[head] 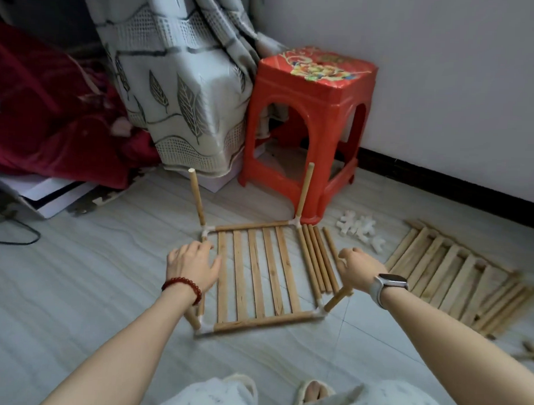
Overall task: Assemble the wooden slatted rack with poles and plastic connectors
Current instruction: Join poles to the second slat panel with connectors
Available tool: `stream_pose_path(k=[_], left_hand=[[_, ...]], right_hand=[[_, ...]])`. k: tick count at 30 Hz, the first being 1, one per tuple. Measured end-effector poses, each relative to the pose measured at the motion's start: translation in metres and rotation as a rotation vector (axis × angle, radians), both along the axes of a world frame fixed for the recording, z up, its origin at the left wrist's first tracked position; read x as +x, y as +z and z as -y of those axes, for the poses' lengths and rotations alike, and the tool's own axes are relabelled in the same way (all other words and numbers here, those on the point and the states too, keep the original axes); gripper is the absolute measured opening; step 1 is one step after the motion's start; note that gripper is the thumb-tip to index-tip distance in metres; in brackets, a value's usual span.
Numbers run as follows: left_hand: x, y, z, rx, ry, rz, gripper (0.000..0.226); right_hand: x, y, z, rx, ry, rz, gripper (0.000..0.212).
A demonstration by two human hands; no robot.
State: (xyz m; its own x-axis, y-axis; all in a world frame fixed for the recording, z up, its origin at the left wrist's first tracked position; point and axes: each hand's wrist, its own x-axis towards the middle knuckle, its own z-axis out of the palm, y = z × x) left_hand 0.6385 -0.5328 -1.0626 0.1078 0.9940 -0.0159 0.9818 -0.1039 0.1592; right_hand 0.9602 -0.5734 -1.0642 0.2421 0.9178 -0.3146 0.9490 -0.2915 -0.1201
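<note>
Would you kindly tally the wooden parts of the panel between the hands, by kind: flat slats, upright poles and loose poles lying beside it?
Flat slats in the panel: 5
Upright poles at its corners: 4
Loose poles lying on the floor to its right: 5
Total: 14

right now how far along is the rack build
Done: one slatted panel lies framed on the floor, with white connectors at its corners and four poles standing in them, such as the far-left pole.
In hand: the left hand rests at the left rail; the right hand hovers over the loose poles, holding nothing.
Left: spare connectors and more slatted panels lie unused.
</note>
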Motion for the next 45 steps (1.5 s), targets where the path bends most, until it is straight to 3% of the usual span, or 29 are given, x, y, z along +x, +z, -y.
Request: stream_pose_path(k=[7, 14, 20, 25, 28, 32, 35, 37, 41, 45], left_hand=[[0.12, 0.009, -0.049, -0.098, -0.221, 0.145, 0.039], [0.206, -0.076, -0.102, -0.308, -0.301, 0.215, 0.047], [0.261, -0.183, -0.13, -0.469, -0.464, 0.076, 0.059], [0.27, -0.232, -0.138, -0.48, -0.542, -0.108, 0.068], [0.263, -0.247, -0.137, -0.473, -0.551, -0.115, 0.07], [0.262, -0.246, -0.138, -0.477, -0.552, -0.076, 0.069], [0.261, -0.235, -0.136, -0.516, -0.522, -0.01, 0.065], [0.256, -0.224, -0.13, -0.516, -0.492, 0.046, 0.063], [0.251, -0.186, -0.12, -0.544, -0.479, 0.134, 0.055], [0.252, -0.119, -0.101, -0.543, -0.623, 0.215, 0.039]], right_hand=[[0.052, -0.008, -0.028, 0.114, -0.134, -0.199, 0.033], [0.123, -0.092, -0.071, 0.127, -0.31, -0.257, 0.041], [0.183, -0.179, -0.109, 0.088, -0.448, -0.172, 0.056], [0.208, -0.21, -0.133, 0.028, -0.456, -0.076, 0.075], [0.213, -0.222, -0.137, -0.042, -0.373, -0.049, 0.062], [0.206, -0.229, -0.13, 0.002, -0.312, -0.001, 0.029], [0.193, -0.226, -0.119, 0.06, -0.239, 0.053, 0.019], [0.183, -0.215, -0.109, 0.191, -0.372, -0.081, 0.016], [0.153, -0.177, -0.085, 0.406, -0.726, -0.73, 0.023], [0.124, -0.119, -0.043, 0.494, -0.846, -1.171, 0.023]])
